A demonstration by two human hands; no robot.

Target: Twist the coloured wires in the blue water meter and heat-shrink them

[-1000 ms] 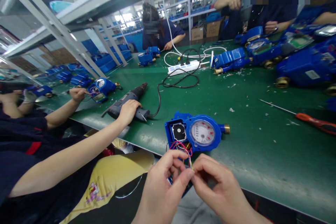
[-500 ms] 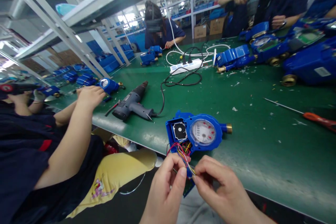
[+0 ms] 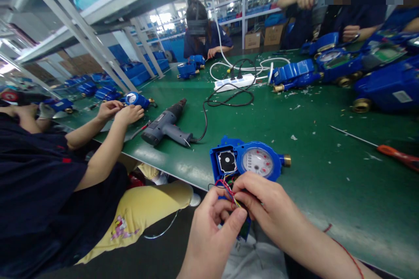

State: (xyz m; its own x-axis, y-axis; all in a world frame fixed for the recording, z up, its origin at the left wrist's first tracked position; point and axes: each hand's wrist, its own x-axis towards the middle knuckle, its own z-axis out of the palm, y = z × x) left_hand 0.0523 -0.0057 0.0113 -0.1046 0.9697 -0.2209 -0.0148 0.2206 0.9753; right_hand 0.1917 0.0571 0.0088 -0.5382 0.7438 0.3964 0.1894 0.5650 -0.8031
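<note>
Right hand angled in from right, thumb and forefinger pinched on coloured wires. Left hand half-curled, thumb extended; cannot tell whether it grips them. Blue water meter just beyond both hands, dial up, long axis crosswise, brass fitting pointing right.

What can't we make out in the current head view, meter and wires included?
- Colored wires, lower ends: head view, hidden by the left hand and right hand.
- Dark part below the hands: head view, partly covered by them.
- Meter dial digits: head view, too small to read.
- Screwdriver handle, far end: head view, cut off by right edge.
</note>
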